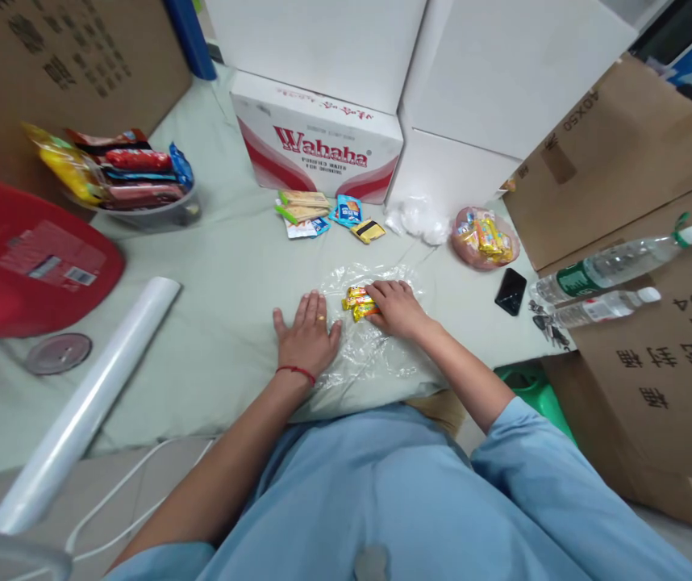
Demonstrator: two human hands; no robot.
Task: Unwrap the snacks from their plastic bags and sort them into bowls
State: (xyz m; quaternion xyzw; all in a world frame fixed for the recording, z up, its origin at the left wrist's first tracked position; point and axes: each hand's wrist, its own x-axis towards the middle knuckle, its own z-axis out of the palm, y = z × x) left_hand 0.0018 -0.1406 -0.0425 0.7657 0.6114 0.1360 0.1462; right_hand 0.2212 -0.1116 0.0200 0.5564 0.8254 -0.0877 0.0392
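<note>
My left hand (308, 339) lies flat and palm down on the cloth at the left edge of a clear plastic sheet (376, 355), fingers spread, holding nothing. On the sheet sit several small yellow-wrapped candies (356, 303), side by side. My right hand (399, 308) rests over their right ends, its fingers bent onto them, so part of the candies is hidden. Beyond the sheet are a crumpled clump of clear plastic bags (422, 219) and a pink bowl (473, 257) of similar yellow candies.
Snack packets (346, 211) lie before a Wahaha carton (322, 145). At left are a plastic tub (158, 216) of snacks, a red container (31, 258), a round lid (59, 353) and a plastic-film roll (92, 395). A phone (510, 291), keys (550, 331) and water bottles (612, 262) are right.
</note>
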